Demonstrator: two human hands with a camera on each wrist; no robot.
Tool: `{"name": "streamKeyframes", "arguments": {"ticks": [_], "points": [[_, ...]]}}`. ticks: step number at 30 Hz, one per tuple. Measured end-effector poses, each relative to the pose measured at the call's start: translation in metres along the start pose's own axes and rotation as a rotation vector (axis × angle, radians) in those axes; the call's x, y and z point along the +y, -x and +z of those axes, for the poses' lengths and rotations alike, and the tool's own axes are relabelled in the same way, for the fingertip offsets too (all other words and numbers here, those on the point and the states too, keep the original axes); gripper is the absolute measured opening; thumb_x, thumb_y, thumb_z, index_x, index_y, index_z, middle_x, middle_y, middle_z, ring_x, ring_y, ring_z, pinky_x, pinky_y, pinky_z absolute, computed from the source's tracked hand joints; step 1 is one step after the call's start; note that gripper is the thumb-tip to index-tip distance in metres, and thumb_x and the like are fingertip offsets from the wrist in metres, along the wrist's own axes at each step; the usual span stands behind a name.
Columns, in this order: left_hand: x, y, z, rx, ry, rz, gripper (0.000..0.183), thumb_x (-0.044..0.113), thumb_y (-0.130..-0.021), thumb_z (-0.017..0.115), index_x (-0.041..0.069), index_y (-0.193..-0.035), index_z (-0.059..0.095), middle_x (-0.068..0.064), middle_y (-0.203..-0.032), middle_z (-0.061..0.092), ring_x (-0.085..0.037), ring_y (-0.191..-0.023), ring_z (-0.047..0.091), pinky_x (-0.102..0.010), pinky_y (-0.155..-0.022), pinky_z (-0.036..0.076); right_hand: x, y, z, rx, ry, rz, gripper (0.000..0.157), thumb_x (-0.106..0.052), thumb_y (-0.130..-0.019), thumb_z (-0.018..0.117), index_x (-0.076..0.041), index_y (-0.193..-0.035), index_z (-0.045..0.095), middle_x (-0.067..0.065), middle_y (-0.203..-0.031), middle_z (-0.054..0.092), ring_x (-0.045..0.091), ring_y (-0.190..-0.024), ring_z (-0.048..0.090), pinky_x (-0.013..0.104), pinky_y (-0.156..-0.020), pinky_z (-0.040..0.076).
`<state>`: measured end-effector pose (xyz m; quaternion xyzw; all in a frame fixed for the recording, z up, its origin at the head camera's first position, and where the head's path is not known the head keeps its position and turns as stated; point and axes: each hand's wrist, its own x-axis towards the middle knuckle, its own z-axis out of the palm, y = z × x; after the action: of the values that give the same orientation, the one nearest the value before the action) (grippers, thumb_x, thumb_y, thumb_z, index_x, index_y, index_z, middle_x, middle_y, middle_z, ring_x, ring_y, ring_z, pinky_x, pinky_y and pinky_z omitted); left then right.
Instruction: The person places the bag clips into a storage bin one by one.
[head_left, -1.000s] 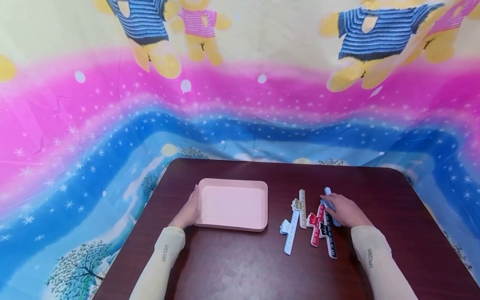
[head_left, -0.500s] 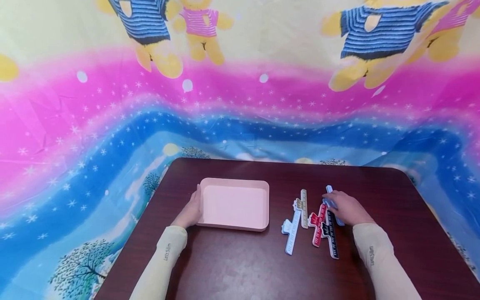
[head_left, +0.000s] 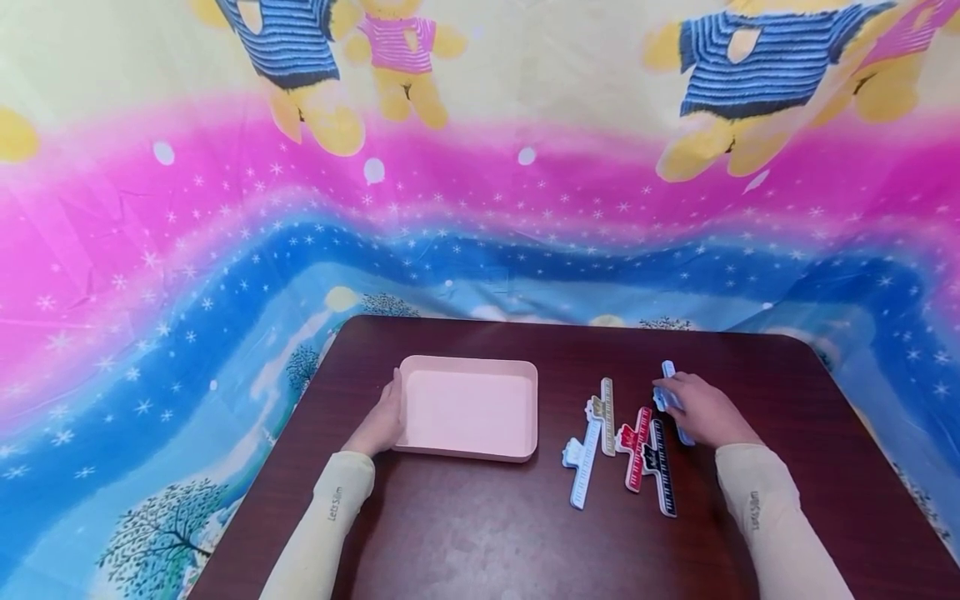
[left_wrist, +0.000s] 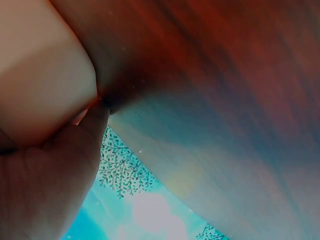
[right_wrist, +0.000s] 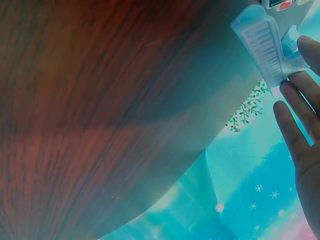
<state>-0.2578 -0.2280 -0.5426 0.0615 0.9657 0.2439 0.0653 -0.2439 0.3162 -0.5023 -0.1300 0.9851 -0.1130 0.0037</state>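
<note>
A pale pink rectangular tray (head_left: 468, 454) lies on the dark wooden table, its inside bare. My left hand (head_left: 378, 421) rests along the tray's left side with straight fingers; the left wrist view shows a digit (left_wrist: 82, 137) touching the tray wall (left_wrist: 45, 70). At the right, my right hand (head_left: 708, 412) pinches a light blue clip (right_wrist: 262, 42) with a piano-key bar, thumb and fingers at its handle. Just left of that hand lie a black clip (head_left: 663, 479) and a red clip (head_left: 637, 450). Further left are a gold clip (head_left: 607, 425) and a white-blue clip (head_left: 585, 467).
The dark wooden table (head_left: 480, 533) has rounded far corners. Behind it hangs a colourful cloth (head_left: 480, 183) printed with bears and snowflakes. The loose clips lie close together right of the tray, some touching or overlapping.
My right hand has shifted a little right and away from me with the light blue clip, which now stands apart from the black and red clips. The left hand stays at the tray.
</note>
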Motion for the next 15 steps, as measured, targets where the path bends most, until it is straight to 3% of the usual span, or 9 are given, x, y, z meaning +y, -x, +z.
{"name": "streamKeyframes", "arguments": {"ticks": [9, 15], "points": [[0.0001, 0.0013, 0.0000, 0.013, 0.003, 0.017, 0.076, -0.012, -0.098, 0.040, -0.010, -0.162, -0.002, -0.036, -0.164, 0.019, -0.047, -0.147, 0.038, -0.054, -0.120, 0.036, -0.0013, -0.0002, -0.0074, -0.005, -0.023, 0.031, 0.051, -0.014, -0.094, 0.075, -0.003, -0.141, 0.061, 0.032, -0.136, 0.054, 0.049, -0.122, 0.052, 0.066, -0.097, 0.052], [0.0000, 0.0014, 0.0001, 0.018, -0.007, 0.028, 0.075, -0.009, -0.099, 0.039, -0.010, -0.161, -0.002, -0.036, -0.163, 0.021, -0.047, -0.145, 0.041, -0.053, -0.120, 0.037, -0.0010, 0.0015, -0.0103, 0.043, -0.005, 0.003, 0.049, -0.017, -0.096, 0.074, -0.006, -0.142, 0.062, 0.024, -0.124, 0.058, 0.038, -0.109, 0.053, 0.059, -0.089, 0.058]]}}
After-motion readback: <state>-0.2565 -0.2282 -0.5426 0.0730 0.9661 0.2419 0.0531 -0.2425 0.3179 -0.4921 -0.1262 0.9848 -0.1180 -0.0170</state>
